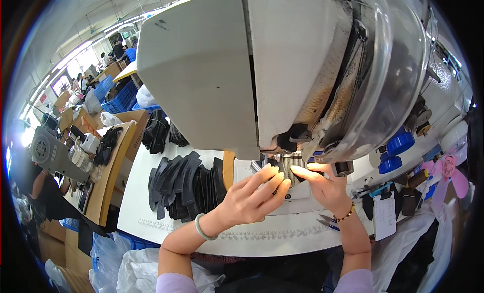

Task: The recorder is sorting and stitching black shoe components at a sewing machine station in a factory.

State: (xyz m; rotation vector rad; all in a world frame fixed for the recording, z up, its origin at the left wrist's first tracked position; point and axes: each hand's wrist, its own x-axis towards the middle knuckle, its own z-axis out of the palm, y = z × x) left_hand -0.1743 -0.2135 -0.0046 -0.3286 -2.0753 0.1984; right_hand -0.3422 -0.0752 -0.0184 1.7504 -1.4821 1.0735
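Note:
A large white sewing machine (201, 76) fills the upper middle, its needle area just above my fingers. My left hand (254, 194), a pale green bangle at its wrist, has its fingers bent and pinched beside the presser foot. Small dark bits show at its fingertips, but what it holds cannot be made out. From the other side reaches my right hand (325, 187), wearing a beaded bracelet, its index finger stretched toward the metal parts under the needle. A dark sliver shows beneath that finger. To the left lie overlapping dark fabric pieces (176, 184) on the white table (237, 240).
A dark bundle (155, 132) lies behind the fabric pieces. Small scissors (328, 221) rest by my right wrist. A pink fan (447, 168), blue spools (398, 142) and a paper pad (384, 216) are at the right. Another workbench (113, 167) and blue crates (121, 97) stand left.

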